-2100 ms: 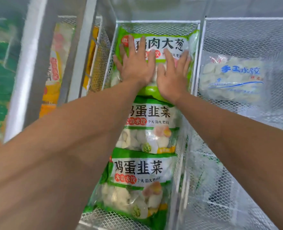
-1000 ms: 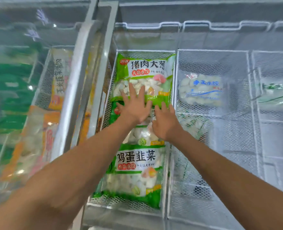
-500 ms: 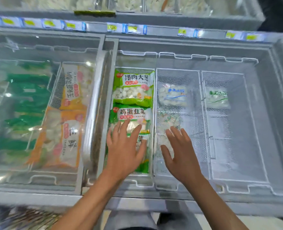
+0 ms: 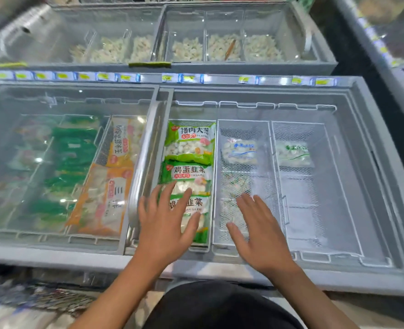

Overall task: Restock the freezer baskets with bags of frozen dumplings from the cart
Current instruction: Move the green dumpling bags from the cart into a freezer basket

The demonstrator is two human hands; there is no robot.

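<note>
1. Your left hand [image 4: 166, 225] hovers over the near end of the left wire basket [image 4: 211, 186], fingers spread and straight, grasping nothing; whether the palm touches the bag beneath cannot be told.
2. Your right hand [image 4: 259, 230] is likewise flat and released, fingers splayed, over the near end of the middle basket [image 4: 271, 186]; contact with the mesh cannot be told.
3. Three green dumpling bags lie in a row in the left basket: the far bag [image 4: 190, 141], the middle bag [image 4: 188, 178], and the near bag [image 4: 197, 216], each overlapping the next. Your left hand covers much of the near bag, hiding part of its printed label.
4. A clear bag with blue print [image 4: 240, 150] lies at the far end of the middle basket; pale contents farther down show only dimly through the mesh.
5. A clear bag with green print [image 4: 293, 153] lies at the far end of the right basket [image 4: 333, 186].
6. The sliding glass lid [image 4: 61, 162] covers the freezer's left half; the orange bags [image 4: 115, 176] and green packs [image 4: 72, 157] below it are fogged and blurred by glare.
7. The price tags [image 4: 167, 78] along the far rim are too blurred to read.
8. The second freezer [image 4: 243, 65] behind holds pale loose food, indistinct.
9. The frame's lower edge cuts off your forearms; the cart is hard to identify.
</note>
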